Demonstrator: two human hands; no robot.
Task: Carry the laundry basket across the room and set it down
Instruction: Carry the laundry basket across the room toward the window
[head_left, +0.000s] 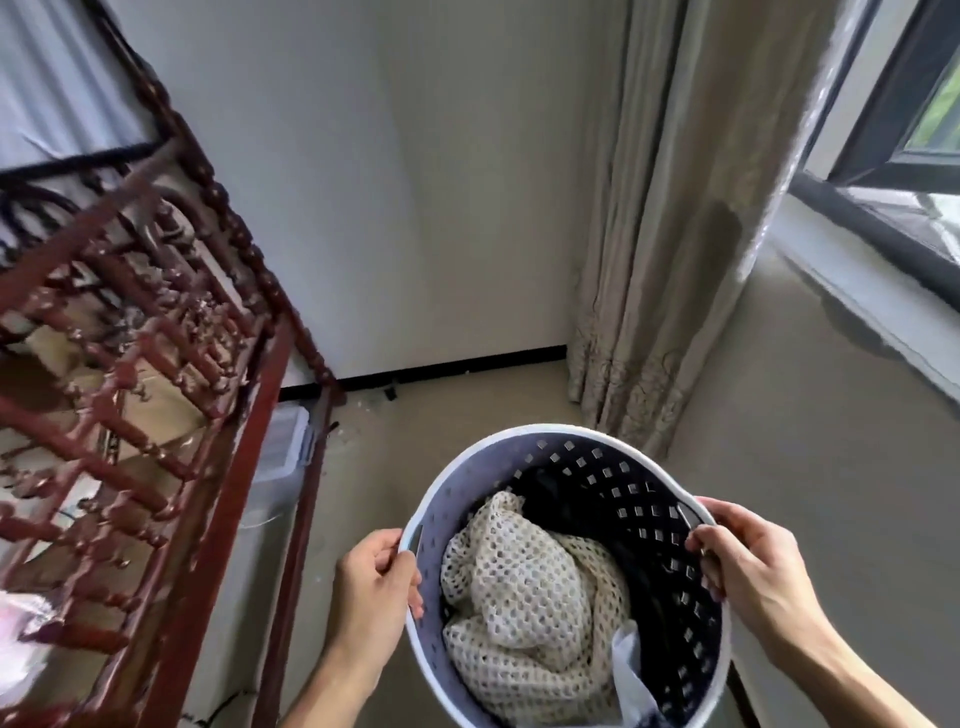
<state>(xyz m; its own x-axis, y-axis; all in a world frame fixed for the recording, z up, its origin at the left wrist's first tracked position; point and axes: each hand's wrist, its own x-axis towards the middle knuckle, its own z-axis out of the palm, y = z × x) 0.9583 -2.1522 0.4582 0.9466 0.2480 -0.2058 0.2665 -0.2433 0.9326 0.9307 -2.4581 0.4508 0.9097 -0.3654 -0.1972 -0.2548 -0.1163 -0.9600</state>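
Note:
A round, pale lavender laundry basket (524, 441) with square holes in its wall hangs above the floor at the lower middle of the head view. Inside lie a cream mesh cloth (524, 597) and dark clothes (566, 483). My left hand (376, 577) grips the left handle at the rim. My right hand (748, 561) grips the right handle, fingers curled over the edge. The basket's underside is hidden.
A dark red carved wooden frame (156, 374) fills the left side. A clear plastic storage box (280, 462) stands on the floor beside it. Beige curtains (665, 249) hang ahead on the right, next to a window sill (862, 275). A white wall (405, 182) lies ahead; tan floor (810, 441) stretches right.

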